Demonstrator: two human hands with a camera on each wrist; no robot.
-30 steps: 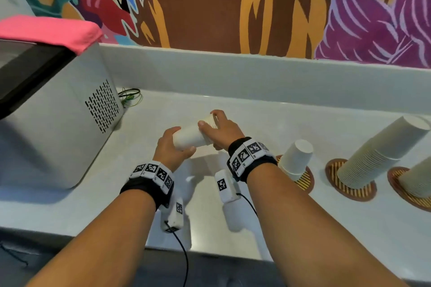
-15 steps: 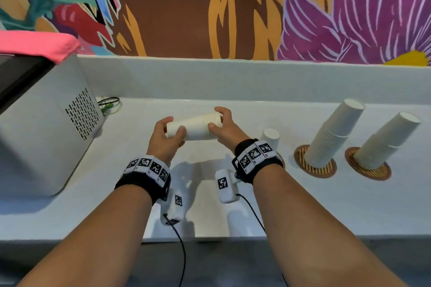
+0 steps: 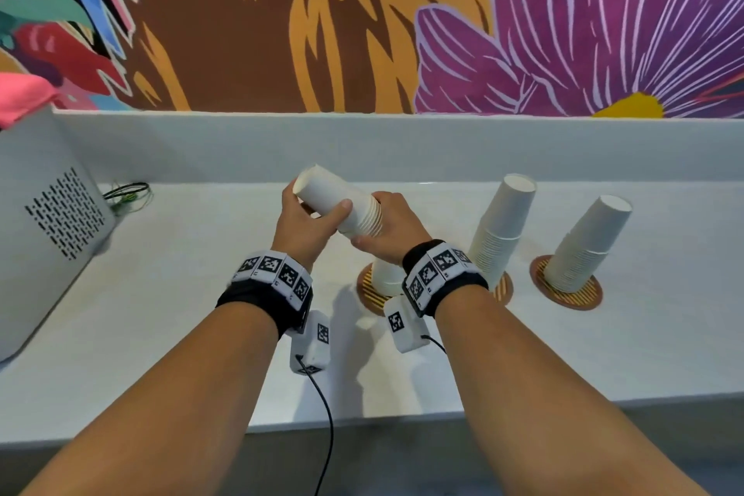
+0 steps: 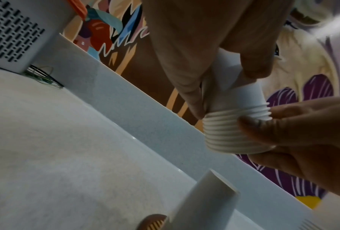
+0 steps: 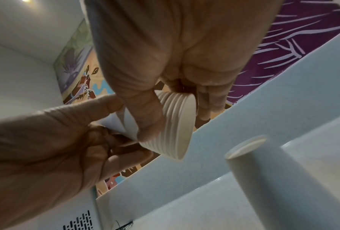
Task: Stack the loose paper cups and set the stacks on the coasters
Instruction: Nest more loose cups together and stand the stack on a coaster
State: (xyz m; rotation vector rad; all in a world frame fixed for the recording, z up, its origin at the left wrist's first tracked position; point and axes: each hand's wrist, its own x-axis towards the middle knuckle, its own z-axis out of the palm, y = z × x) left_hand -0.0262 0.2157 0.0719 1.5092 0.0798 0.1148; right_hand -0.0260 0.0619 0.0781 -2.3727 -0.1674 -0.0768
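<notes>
A short stack of white paper cups [image 3: 340, 202] [image 4: 236, 127] [image 5: 173, 124] hangs tilted above the counter, bottom end up-left, rims down-right. My left hand [image 3: 306, 221] grips its upper body, thumb across the front. My right hand [image 3: 392, 227] holds the rim end. Below my right wrist an upturned cup [image 3: 384, 278] [image 4: 202, 202] [image 5: 273, 179] stands on a round striped coaster [image 3: 368, 290]. To the right, two taller upturned stacks [image 3: 503, 230] [image 3: 587, 246] stand on coasters, the far right coaster [image 3: 579, 294] in full view.
A grey vented appliance [image 3: 44, 230] stands at the left with a pink cloth [image 3: 20, 97] on top and a coil of wire [image 3: 127, 193] behind it. A low white wall [image 3: 402, 145] backs the counter. The counter's front edge [image 3: 523, 411] runs below my forearms.
Both hands have carried the cup stack to the right, over the first coaster, and tilted it from lying level to bottom end up. The head view has swung right.
</notes>
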